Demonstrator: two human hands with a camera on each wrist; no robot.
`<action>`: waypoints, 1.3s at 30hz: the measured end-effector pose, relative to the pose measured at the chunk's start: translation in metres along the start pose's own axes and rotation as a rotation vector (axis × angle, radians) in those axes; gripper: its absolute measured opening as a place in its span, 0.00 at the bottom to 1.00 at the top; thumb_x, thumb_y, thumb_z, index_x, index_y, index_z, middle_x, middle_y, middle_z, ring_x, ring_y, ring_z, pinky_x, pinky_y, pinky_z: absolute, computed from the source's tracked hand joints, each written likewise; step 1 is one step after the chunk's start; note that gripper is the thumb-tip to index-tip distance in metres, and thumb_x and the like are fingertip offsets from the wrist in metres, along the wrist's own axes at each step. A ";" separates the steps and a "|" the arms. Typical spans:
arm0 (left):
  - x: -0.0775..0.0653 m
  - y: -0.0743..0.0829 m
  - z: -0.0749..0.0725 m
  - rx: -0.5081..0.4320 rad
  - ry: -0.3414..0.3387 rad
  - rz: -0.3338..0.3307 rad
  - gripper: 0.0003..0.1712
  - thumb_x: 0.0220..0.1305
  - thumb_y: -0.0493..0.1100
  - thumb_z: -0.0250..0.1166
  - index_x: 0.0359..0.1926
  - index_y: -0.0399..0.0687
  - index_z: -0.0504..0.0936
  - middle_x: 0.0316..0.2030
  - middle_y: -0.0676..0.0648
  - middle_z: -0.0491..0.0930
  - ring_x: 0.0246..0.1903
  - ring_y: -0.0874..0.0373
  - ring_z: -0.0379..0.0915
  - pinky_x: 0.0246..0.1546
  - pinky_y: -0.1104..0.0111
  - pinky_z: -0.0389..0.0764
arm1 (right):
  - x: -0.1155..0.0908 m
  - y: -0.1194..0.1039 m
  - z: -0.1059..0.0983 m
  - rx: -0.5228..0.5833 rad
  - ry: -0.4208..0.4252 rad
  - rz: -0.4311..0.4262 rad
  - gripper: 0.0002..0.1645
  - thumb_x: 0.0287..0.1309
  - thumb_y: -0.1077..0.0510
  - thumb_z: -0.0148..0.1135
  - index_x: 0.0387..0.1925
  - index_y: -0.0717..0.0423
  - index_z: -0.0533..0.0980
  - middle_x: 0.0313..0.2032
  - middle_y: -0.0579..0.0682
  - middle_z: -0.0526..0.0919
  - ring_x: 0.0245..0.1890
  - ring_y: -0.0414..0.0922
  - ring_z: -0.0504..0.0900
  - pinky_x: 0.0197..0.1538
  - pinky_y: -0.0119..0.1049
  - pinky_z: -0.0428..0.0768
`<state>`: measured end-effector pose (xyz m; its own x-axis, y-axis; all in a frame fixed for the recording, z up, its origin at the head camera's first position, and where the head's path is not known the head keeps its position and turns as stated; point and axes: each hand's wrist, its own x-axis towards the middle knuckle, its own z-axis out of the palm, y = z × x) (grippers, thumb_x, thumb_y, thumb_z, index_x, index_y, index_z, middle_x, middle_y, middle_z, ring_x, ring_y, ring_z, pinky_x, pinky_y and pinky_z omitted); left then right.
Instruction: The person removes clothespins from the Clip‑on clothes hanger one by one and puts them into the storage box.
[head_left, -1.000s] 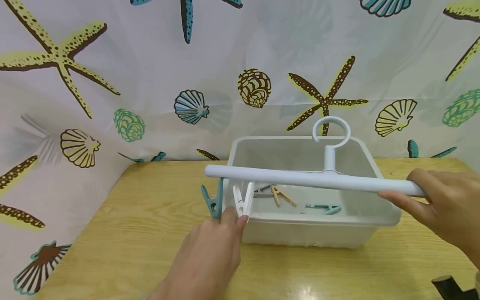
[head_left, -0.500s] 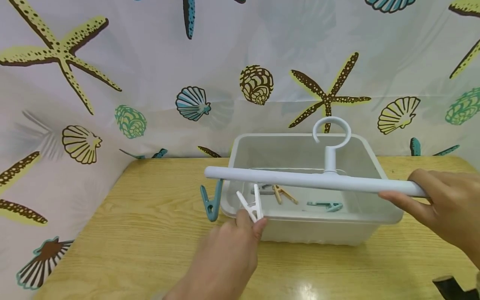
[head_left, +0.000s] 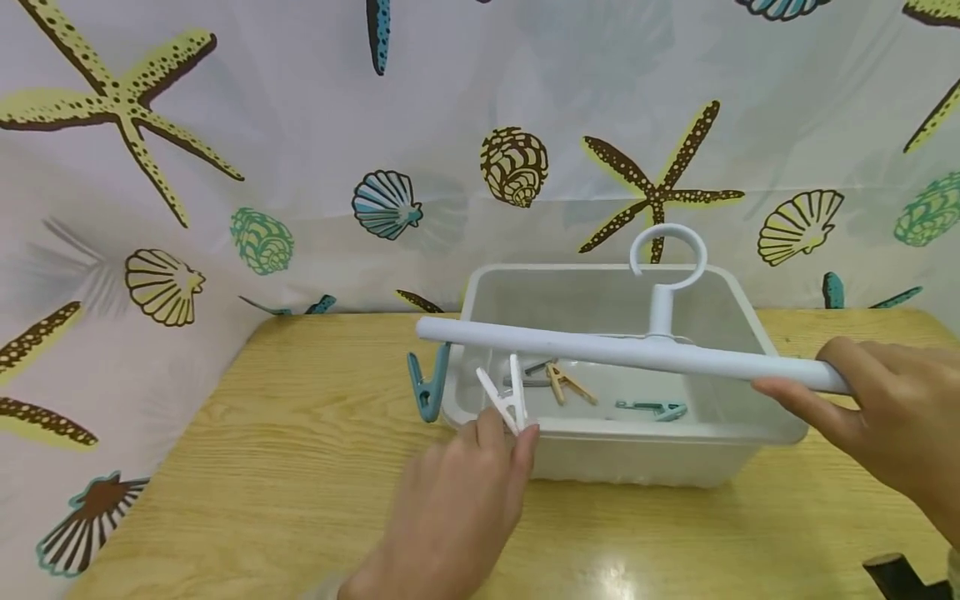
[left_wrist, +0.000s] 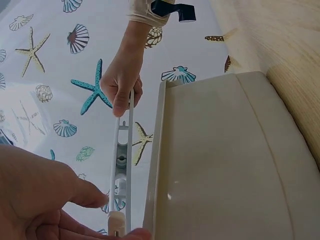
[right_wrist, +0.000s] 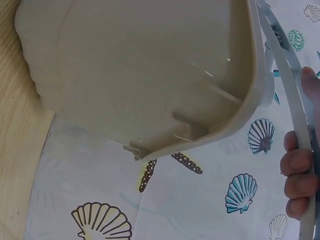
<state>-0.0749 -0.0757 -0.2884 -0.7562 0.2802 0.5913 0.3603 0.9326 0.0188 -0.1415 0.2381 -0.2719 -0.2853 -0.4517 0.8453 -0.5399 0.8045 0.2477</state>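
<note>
A pale plastic clothes hanger (head_left: pixel 622 350) with a round hook is held over the box, its bar tilting down to the right. My right hand (head_left: pixel 900 408) grips the bar's right end, fingers curled round it in the right wrist view. Near the bar's left end hangs a blue-grey clothespin (head_left: pixel 428 396). My left hand (head_left: pixel 457 492) pinches a white clothespin (head_left: pixel 517 387) between thumb and fingers, its two prongs spread upward just beneath the bar. Whether those prongs touch the bar I cannot tell. In the left wrist view, the fingers hide part of the white clothespin (left_wrist: pixel 116 222).
Behind the hanger stands a white plastic box (head_left: pixel 622 462) on the wooden table (head_left: pixel 300 467). Inside lie a tan clothespin (head_left: pixel 557 383), a teal clothespin (head_left: pixel 663 411) and something grey (head_left: pixel 528 382). A shell-and-starfish patterned cloth (head_left: pixel 315 150) backs the table.
My left hand has moved right along the bar with the white clothespin, away from the blue-grey one. The hanger's left end has risen slightly. My right hand keeps its grip.
</note>
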 end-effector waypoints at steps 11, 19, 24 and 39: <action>0.009 -0.006 0.007 -0.246 -0.095 -0.097 0.18 0.73 0.44 0.54 0.45 0.27 0.73 0.11 0.53 0.61 0.09 0.62 0.59 0.09 0.75 0.61 | -0.004 0.001 0.002 -0.006 0.003 0.033 0.47 0.63 0.24 0.38 0.16 0.63 0.66 0.08 0.48 0.59 0.07 0.40 0.51 0.12 0.33 0.49; 0.014 -0.016 -0.005 -0.383 -0.061 -0.195 0.18 0.74 0.46 0.52 0.50 0.33 0.70 0.11 0.54 0.65 0.09 0.66 0.58 0.11 0.73 0.62 | -0.003 -0.009 0.001 0.016 0.057 0.078 0.46 0.63 0.24 0.40 0.15 0.63 0.66 0.08 0.46 0.57 0.08 0.40 0.50 0.12 0.34 0.48; 0.019 -0.021 -0.015 -0.486 -0.044 -0.231 0.20 0.73 0.47 0.54 0.53 0.34 0.68 0.22 0.49 0.79 0.16 0.67 0.69 0.18 0.73 0.71 | -0.003 -0.019 0.001 0.038 0.120 0.122 0.46 0.62 0.25 0.43 0.15 0.65 0.67 0.07 0.47 0.58 0.08 0.40 0.50 0.12 0.34 0.47; 0.024 -0.047 -0.042 -0.744 -0.111 -0.294 0.15 0.63 0.32 0.63 0.46 0.34 0.67 0.30 0.42 0.83 0.20 0.61 0.79 0.21 0.73 0.79 | 0.000 -0.026 -0.002 0.079 0.059 0.147 0.46 0.61 0.24 0.41 0.16 0.62 0.67 0.08 0.43 0.55 0.09 0.38 0.49 0.12 0.32 0.47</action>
<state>-0.0865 -0.1224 -0.2413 -0.9123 0.1047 0.3959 0.3780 0.5873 0.7157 -0.1259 0.2175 -0.2770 -0.3201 -0.3059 0.8966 -0.5566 0.8266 0.0833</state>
